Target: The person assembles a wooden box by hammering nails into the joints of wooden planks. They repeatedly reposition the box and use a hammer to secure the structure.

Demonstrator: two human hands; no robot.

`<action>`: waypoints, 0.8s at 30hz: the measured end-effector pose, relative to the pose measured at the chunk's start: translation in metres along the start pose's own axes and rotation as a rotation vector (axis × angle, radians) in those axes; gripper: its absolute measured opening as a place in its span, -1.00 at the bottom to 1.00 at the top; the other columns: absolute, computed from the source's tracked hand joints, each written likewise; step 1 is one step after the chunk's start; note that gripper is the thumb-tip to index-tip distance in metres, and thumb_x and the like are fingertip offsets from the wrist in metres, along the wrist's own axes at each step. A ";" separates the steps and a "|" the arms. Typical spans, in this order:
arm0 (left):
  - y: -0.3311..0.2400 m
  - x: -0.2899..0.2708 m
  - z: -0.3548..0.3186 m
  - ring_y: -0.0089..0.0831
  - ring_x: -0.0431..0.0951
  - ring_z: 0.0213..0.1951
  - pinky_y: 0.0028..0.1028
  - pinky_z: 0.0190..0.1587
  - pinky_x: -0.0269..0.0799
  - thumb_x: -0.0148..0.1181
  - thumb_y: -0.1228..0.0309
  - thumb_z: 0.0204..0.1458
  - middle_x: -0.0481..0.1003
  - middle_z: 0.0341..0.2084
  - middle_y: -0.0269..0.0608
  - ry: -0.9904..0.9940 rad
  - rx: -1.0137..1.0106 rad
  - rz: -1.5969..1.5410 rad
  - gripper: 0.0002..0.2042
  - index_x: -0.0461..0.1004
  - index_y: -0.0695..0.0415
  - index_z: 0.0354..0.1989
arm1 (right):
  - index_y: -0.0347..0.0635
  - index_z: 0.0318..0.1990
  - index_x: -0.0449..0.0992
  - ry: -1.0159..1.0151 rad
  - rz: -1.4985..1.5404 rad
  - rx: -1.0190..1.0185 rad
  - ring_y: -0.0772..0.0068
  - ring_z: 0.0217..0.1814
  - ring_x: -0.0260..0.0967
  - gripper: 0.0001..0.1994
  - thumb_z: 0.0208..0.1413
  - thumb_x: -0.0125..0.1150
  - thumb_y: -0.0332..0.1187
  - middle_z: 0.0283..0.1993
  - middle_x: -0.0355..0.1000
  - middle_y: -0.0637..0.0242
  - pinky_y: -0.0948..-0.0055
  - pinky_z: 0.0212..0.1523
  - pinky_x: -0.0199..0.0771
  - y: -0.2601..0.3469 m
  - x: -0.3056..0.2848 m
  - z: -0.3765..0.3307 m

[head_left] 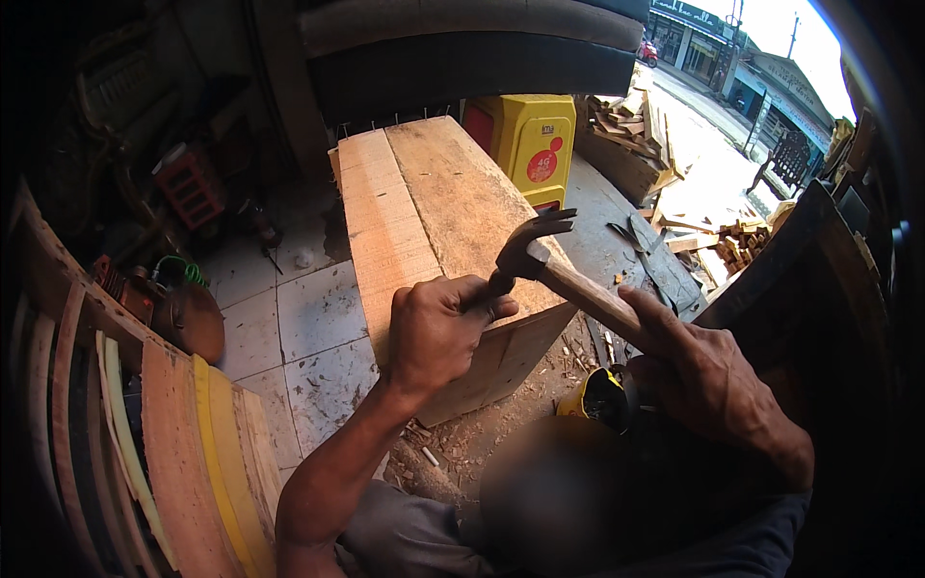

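Note:
My right hand (pixel 718 380) grips the wooden handle of a claw hammer (pixel 595 297). Its dark head is right against the fingertips of my left hand (pixel 436 326), with the claw pointing away to the upper right. My left thumb and finger are pinched together at the near edge of a wooden box-like piece (pixel 462 188); whatever they pinch is hidden by the fingers and hammer head. Two planks with a seam between them form its top. Along its far edge, several thin nails (pixel 425 113) stick up.
A yellow plastic container (pixel 540 144) stands behind the wood. Curved wooden panels (pixel 183 433) rise at the left, and a dark curved board (pixel 809 279) at the right. Below my hands are a small yellow tub (pixel 588 397) and wood chips. Scrap wood (pixel 626 130) lies toward the street.

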State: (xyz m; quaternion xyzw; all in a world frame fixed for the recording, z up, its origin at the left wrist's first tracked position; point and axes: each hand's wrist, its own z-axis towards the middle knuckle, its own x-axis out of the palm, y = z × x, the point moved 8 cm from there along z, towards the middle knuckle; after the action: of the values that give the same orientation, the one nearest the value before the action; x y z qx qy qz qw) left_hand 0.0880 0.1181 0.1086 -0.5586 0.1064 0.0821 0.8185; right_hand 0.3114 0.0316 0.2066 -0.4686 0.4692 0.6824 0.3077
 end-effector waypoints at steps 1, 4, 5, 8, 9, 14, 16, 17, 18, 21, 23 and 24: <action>0.002 -0.014 -0.007 -0.67 0.68 -0.33 -0.61 -0.28 0.54 0.41 0.49 0.11 0.73 -0.40 -0.24 -0.033 -0.010 0.059 -0.88 0.72 0.27 -0.23 | 0.06 0.44 0.21 0.036 0.023 -0.033 -0.28 -0.11 0.59 -0.34 0.20 0.29 -0.45 -0.17 0.60 -0.11 -0.05 -0.18 0.61 0.002 0.006 0.010; 0.004 -0.014 -0.008 -0.64 0.69 -0.33 -0.60 -0.27 0.56 0.40 0.49 0.11 0.73 -0.39 -0.23 -0.044 0.029 0.042 -0.87 0.71 0.26 -0.21 | -0.06 0.45 0.21 -0.103 0.162 -0.036 -0.13 -0.29 0.63 -0.31 0.13 0.21 -0.54 -0.34 0.57 0.01 0.06 -0.31 0.62 -0.003 -0.001 0.009; 0.002 -0.011 -0.006 -0.64 0.70 -0.34 -0.60 -0.27 0.57 0.40 0.49 0.11 0.73 -0.39 -0.22 -0.032 0.039 0.029 -0.87 0.72 0.26 -0.21 | -0.06 0.44 0.21 -0.196 0.221 -0.022 -0.11 -0.30 0.64 -0.32 0.13 0.21 -0.54 -0.34 0.57 0.02 0.08 -0.32 0.63 -0.009 -0.003 0.001; -0.003 -0.006 -0.003 -0.62 0.71 -0.34 -0.60 -0.25 0.58 0.40 0.49 0.11 0.73 -0.40 -0.21 0.016 0.022 0.081 -0.88 0.72 0.26 -0.23 | -0.07 0.44 0.17 -0.071 -0.001 -0.075 0.02 -0.33 0.66 -0.36 0.19 0.14 -0.53 -0.37 0.56 0.04 0.14 -0.35 0.63 -0.004 0.006 0.000; -0.004 -0.006 -0.003 -0.61 0.71 -0.34 -0.59 -0.25 0.59 0.40 0.49 0.11 0.73 -0.40 -0.21 0.044 -0.010 0.142 -0.88 0.72 0.26 -0.23 | -0.08 0.44 0.16 -0.018 -0.039 -0.119 0.02 -0.34 0.66 -0.37 0.19 0.14 -0.53 -0.37 0.56 0.04 0.14 -0.35 0.63 -0.002 0.006 0.000; -0.001 -0.008 -0.004 -0.59 0.70 -0.37 -0.56 -0.27 0.58 0.41 0.46 0.11 0.72 -0.43 -0.21 0.016 0.061 0.075 -0.87 0.72 0.27 -0.26 | -0.12 0.40 0.21 -0.257 0.222 0.022 -0.06 -0.29 0.64 -0.37 0.15 0.15 -0.55 -0.36 0.57 0.04 0.12 -0.27 0.62 -0.008 -0.001 -0.006; 0.006 -0.006 -0.004 -0.59 0.69 -0.41 -0.54 -0.29 0.57 0.41 0.45 0.11 0.72 -0.45 -0.20 0.029 -0.016 0.073 -0.86 0.72 0.28 -0.25 | -0.08 0.39 0.22 0.024 -0.049 -0.029 -0.08 -0.29 0.63 -0.41 0.19 0.17 -0.50 -0.32 0.57 0.00 0.08 -0.28 0.59 0.002 0.012 0.000; 0.005 -0.007 -0.005 -0.57 0.69 -0.37 -0.52 -0.26 0.57 0.43 0.42 0.11 0.72 -0.41 -0.19 0.035 -0.007 0.056 -0.82 0.71 0.28 -0.21 | -0.03 0.38 0.23 0.039 -0.038 -0.029 -0.19 -0.26 0.60 -0.44 0.23 0.19 -0.48 -0.28 0.57 -0.06 0.01 -0.29 0.57 -0.001 0.012 0.001; 0.004 -0.009 -0.005 -0.54 0.69 -0.33 -0.49 -0.22 0.57 0.44 0.39 0.10 0.72 -0.37 -0.17 0.038 0.001 0.040 -0.78 0.70 0.27 -0.16 | 0.02 0.37 0.24 0.057 -0.027 -0.030 -0.30 -0.23 0.58 -0.46 0.26 0.20 -0.46 -0.24 0.57 -0.12 -0.06 -0.30 0.55 -0.003 0.014 0.002; -0.021 -0.026 -0.022 -0.45 0.64 -0.12 -0.39 -0.01 0.52 0.44 0.31 0.12 0.67 -0.17 -0.10 -0.148 0.241 0.386 -0.63 0.61 0.27 0.03 | -0.07 0.37 0.26 -0.112 0.230 0.031 -0.28 -0.17 0.59 -0.47 0.27 0.22 -0.34 -0.23 0.56 -0.16 0.07 -0.22 0.56 -0.023 0.019 -0.009; -0.031 -0.050 -0.050 -0.34 0.52 0.06 -0.29 0.16 0.42 0.42 0.23 0.14 0.53 0.01 -0.03 -0.414 0.330 0.598 -0.47 0.44 0.26 0.20 | -0.18 0.38 0.26 -0.220 0.329 0.073 -0.02 -0.25 0.63 -0.44 0.31 0.23 -0.19 -0.22 0.59 -0.05 0.23 -0.23 0.52 -0.047 0.027 -0.024; -0.030 -0.071 -0.071 -0.27 0.43 0.15 -0.24 0.25 0.34 0.41 0.17 0.16 0.42 0.11 0.00 -0.597 0.303 0.633 -0.36 0.32 0.26 0.29 | -0.19 0.38 0.24 -0.257 0.471 0.099 0.12 -0.31 0.58 -0.43 0.33 0.22 -0.16 -0.26 0.57 0.05 0.28 -0.27 0.49 -0.064 0.032 -0.029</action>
State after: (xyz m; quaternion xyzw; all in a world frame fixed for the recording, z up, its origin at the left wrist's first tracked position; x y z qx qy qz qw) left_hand 0.0217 0.0401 0.1290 -0.3245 0.0421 0.4688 0.8204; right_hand 0.3645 0.0278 0.1505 -0.2403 0.5551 0.7652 0.2202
